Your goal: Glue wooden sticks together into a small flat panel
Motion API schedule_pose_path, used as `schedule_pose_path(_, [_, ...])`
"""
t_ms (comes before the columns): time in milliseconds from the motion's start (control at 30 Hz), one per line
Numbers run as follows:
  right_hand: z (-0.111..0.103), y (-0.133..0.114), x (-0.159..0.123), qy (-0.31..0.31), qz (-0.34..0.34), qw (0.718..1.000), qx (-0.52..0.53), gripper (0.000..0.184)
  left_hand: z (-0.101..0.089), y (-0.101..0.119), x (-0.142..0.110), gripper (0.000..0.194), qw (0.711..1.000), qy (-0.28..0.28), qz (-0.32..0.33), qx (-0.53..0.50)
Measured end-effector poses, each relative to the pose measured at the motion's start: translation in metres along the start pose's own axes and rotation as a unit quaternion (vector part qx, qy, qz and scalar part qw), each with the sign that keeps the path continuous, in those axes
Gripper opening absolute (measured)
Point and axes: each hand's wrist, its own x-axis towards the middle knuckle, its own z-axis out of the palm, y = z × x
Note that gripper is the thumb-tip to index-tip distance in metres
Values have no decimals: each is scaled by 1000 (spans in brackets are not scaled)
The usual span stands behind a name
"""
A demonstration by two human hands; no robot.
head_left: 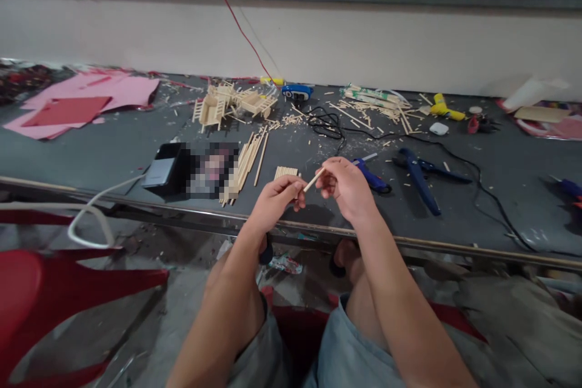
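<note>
Forearms angle inward, left hand and right hand pinching one stick.

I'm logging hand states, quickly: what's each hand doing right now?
Left hand: closed, holding one end of a thin pale wooden stick.
Right hand: closed, holding its other end.

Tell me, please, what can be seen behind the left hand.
Behind the left hand, a row of pale wooden sticks lies side by side on the dark tabletop. The hand covers the near part of the row, so its full extent cannot be seen.
</note>
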Motion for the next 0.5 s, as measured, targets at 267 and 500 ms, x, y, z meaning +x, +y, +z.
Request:
schedule_pose_path(267, [-11,1,9,-89,18,986,-138,20,-4,3,-2,28,999,-10,-48,24])
schedule_pose_path(500, [-14,6,14,-110,-1,984,-140,20,7,5,5,29,995,-46,-80,38])
